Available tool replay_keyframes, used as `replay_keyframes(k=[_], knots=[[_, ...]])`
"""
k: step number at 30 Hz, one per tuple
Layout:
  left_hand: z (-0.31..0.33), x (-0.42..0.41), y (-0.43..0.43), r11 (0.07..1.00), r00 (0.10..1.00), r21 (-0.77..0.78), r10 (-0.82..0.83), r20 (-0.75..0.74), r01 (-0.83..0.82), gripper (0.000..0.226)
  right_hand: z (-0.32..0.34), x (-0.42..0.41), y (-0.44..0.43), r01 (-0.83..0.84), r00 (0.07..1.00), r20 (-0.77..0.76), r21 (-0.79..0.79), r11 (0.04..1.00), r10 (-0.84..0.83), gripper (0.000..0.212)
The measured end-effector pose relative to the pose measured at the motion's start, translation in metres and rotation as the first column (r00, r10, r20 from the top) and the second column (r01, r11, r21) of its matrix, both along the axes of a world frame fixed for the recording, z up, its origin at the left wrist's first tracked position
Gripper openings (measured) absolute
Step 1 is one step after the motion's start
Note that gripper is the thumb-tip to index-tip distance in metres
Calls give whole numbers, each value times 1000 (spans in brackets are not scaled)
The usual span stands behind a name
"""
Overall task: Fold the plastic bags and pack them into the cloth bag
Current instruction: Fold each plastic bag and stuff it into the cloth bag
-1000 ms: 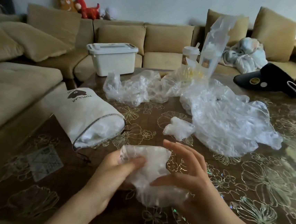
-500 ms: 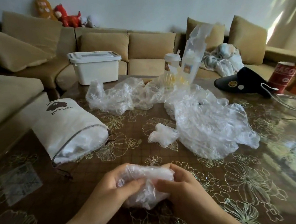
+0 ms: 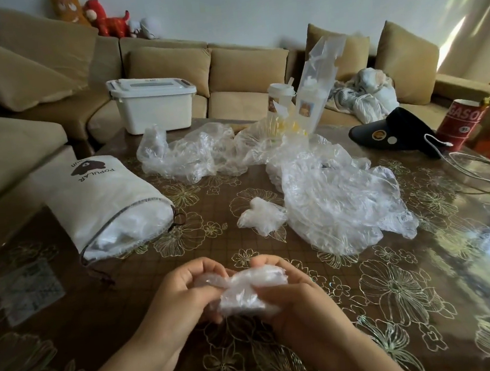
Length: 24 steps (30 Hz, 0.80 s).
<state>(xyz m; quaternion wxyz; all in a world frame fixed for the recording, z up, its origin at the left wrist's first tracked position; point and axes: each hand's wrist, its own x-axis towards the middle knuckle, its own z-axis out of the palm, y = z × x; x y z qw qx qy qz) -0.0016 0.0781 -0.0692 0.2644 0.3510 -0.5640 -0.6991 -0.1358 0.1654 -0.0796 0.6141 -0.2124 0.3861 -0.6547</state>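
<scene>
Folding in progress: a person's left hand (image 3: 186,298) and right hand (image 3: 303,308) meet just above the tabletop (image 3: 397,290). The fingers (image 3: 199,269) of both are curled round a small clear plastic bag (image 3: 245,290), pinching it into a tight wad between them. It looks like they are pressing it down to packing size.

The white drawstring cloth bag (image 3: 101,199) lies on its side to the left, its mouth turned toward the hands and pale plastic showing inside. That placement seems meant to keep the reach short.

One folded bag (image 3: 260,218) rests alone on the tabletop between the hands and a loose heap of crumpled bags (image 3: 329,201), probably waiting to go in. A second heap (image 3: 193,154) sprawls farther back, in front of a white lidded box (image 3: 152,104). With this much plastic not yet folded, the job appears well short of done.

A black visor (image 3: 397,133), a red can (image 3: 462,122) and a white cable (image 3: 475,169) sit at the far right, apart from the work.
</scene>
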Motion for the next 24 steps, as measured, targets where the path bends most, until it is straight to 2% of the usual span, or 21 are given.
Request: replay_keyframes(k=[4,5,7,8,10,12,14,16,18,21,22,24], knots=[[0,-6,-2,972,995,233,36,-95,-13,42,0,-1,3,65,998,-30,21,998,-64,32],[0,-5,-3,951,992,310,43,-120,-4,42,-2,-1,3,102,992,-80,28,994,-99,37],[1,0,-8,917,988,397,11,-153,51,29,-8,-1,3,177,938,-305,4,984,-167,47],[2,3,-11,912,987,401,-27,-155,88,28,-8,-1,2,197,879,-437,-36,980,-192,48],[4,10,-13,922,986,358,-109,-126,147,41,-9,-1,-1,183,765,-602,-138,973,-230,43],[6,14,-12,957,990,253,-134,-39,140,28,-4,0,-6,86,685,-698,-203,975,-206,36],[6,19,-18,979,979,124,-174,106,161,43,6,2,-12,-17,607,-779,-215,976,-161,35],[8,22,-21,978,961,78,-205,186,194,49,18,1,-18,-83,577,-813,-162,983,-85,28],[12,33,-25,981,961,69,-194,196,184,36,28,6,-26,-125,627,-779,-81,989,15,30],[14,38,-33,999,987,30,-25,162,21,21,37,5,-35,-196,804,-567,32,980,179,62],[14,39,-36,999,989,-7,41,143,-41,20,40,8,-38,-231,819,-529,49,972,221,64],[15,43,-42,987,985,-81,144,96,-136,20,42,18,-46,-246,786,-566,82,966,248,57]])
